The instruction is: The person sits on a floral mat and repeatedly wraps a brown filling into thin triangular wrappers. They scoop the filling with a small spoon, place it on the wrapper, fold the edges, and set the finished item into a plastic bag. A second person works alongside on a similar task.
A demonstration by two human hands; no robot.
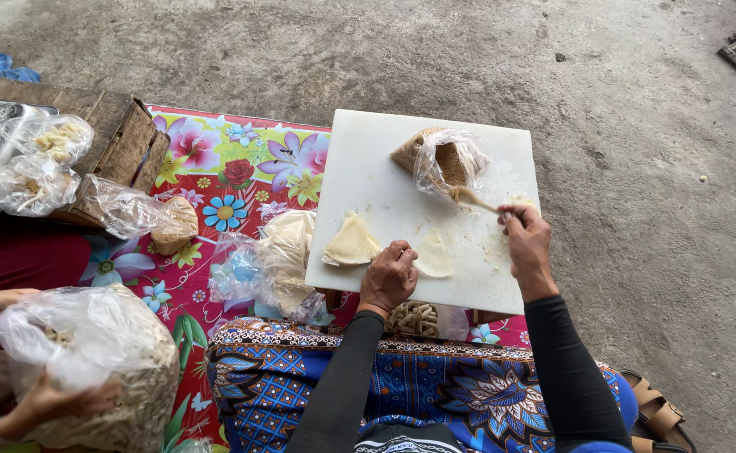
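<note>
Head view. The left hand (390, 277) presses a pale triangular wrapper (435, 254) flat on the white cutting board (368, 168), its grip curled loosely over the wrapper's edge. The right hand (525, 239) grasps a wooden spoon (472, 199) dipped into the clear bag of brown filling (445, 161). A stack of wrappers (351, 242) lies just beside the left hand.

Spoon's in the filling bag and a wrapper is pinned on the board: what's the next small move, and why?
Probably lift the spoon from the filling bag and bring it to the wrapper. The right hand holds the spoon there, while the left hand pins the wrapper, which looks bare.
</note>
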